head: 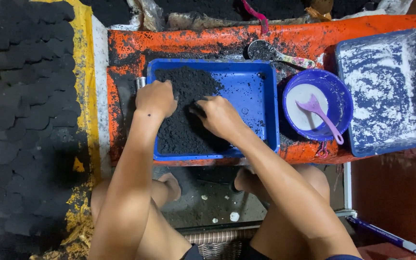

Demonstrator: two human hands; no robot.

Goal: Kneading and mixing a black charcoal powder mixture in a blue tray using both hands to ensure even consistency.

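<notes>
Bare knees framed the person's forearms. Left hand [156, 97] and right hand [220, 115] sat in black powder [184, 110] heaped on the left side of a blue tray [256, 91] on the orange table [193, 41], fingers curled, digging in. Right of it stood a purple bowl [335, 89] with a spoon [321, 113].

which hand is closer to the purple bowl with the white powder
Right. The right hand is in the blue tray, on its bowl side; the left hand is at the tray's far end from the purple bowl.

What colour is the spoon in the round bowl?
Light purple; the spoon rests in the blue-violet bowl, best seen in the head view.
</notes>
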